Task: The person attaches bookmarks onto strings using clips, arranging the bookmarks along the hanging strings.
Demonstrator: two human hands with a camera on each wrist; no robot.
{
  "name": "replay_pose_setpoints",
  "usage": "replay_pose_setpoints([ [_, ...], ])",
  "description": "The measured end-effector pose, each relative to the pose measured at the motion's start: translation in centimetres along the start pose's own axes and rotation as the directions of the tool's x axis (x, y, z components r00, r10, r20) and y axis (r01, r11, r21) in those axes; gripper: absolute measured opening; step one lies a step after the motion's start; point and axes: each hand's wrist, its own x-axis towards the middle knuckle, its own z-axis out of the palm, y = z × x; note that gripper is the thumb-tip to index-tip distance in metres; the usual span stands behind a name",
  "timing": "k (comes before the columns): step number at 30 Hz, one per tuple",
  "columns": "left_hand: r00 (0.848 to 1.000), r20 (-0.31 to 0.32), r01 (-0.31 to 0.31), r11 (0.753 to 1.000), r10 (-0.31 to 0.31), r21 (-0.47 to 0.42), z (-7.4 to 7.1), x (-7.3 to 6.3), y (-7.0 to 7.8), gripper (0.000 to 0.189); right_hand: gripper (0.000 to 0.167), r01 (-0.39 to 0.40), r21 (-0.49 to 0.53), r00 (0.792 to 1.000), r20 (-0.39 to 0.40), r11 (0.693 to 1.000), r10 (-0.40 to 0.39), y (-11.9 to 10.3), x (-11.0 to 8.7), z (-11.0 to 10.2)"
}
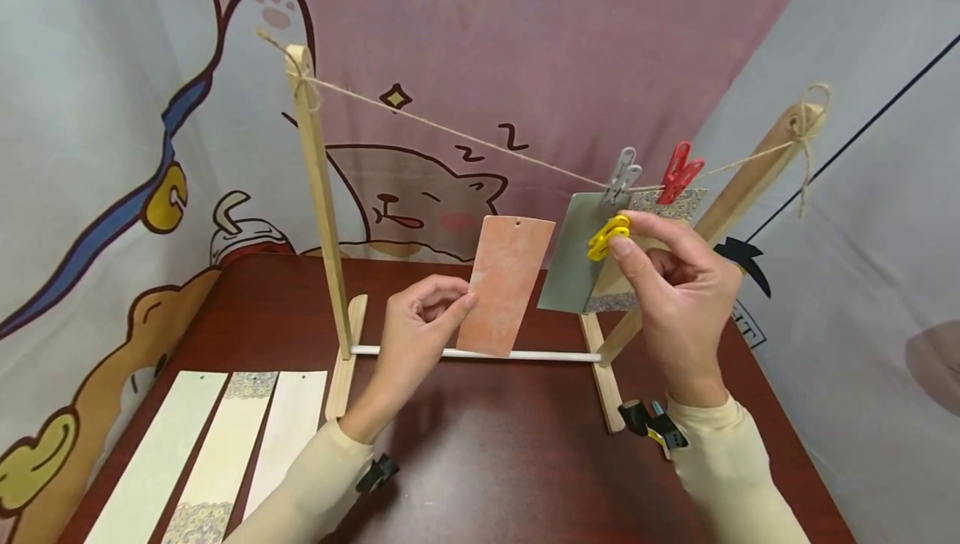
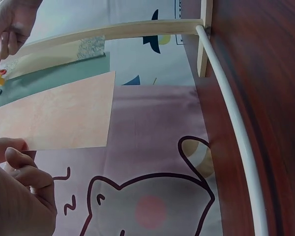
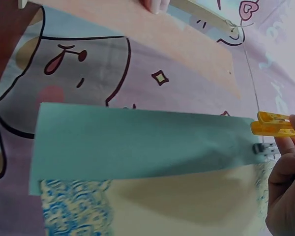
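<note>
My left hand (image 1: pixel 423 319) pinches the left edge of an orange paper bookmark (image 1: pixel 508 286), held upright with a small hole at its top. In my right hand (image 1: pixel 686 302) a yellow clothespin (image 1: pixel 608 237) is pinched between thumb and fingertips, in front of the hanging cards. A grey clothespin (image 1: pixel 622 176) holds a green bookmark (image 1: pixel 573 252) on the twine (image 1: pixel 450 129). Beside it, a red clothespin (image 1: pixel 679 173) holds a patterned cream bookmark (image 3: pixel 187 201), partly hidden by my right hand. The orange bookmark is apart from the twine.
The twine runs between two wooden posts (image 1: pixel 321 194) joined below by a white rod (image 1: pixel 555 356). Three more bookmarks lie on the dark table at the left: pale green (image 1: pixel 161 452), patterned cream (image 1: pixel 234 444) and white (image 1: pixel 292 427). A cartoon-printed cloth (image 1: pixel 525 44) hangs behind.
</note>
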Motion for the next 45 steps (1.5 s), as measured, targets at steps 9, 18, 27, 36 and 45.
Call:
replay_pose_setpoints([
  [9,1.000,0.010,-0.027,0.999,0.028,-0.040,0.7,0.5,-0.2,0.009,0.025,0.030,0.041,0.999,-0.021,0.999,-0.029,-0.6,1.0,1.3],
  [18,0.999,0.006,-0.043,0.998,0.043,-0.047,0.8,1.1,-0.2,0.009,0.023,0.052,0.029,0.998,-0.041,0.998,-0.050,-1.1,1.6,2.3],
  [27,0.997,0.017,-0.073,0.994,0.075,-0.078,1.6,1.6,-0.1,0.009,0.021,0.076,0.027,0.995,-0.059,0.997,-0.075,-1.8,2.6,3.3],
  [36,0.994,0.020,-0.103,0.991,0.105,-0.084,2.2,2.1,-0.4,0.008,0.022,0.091,0.067,0.992,-0.093,0.994,-0.085,-1.8,4.0,4.2],
  [45,0.990,0.026,-0.135,0.984,0.138,-0.112,2.6,2.9,-0.5,0.008,0.020,0.095,0.061,0.993,-0.071,0.994,-0.091,-2.0,5.0,5.1],
])
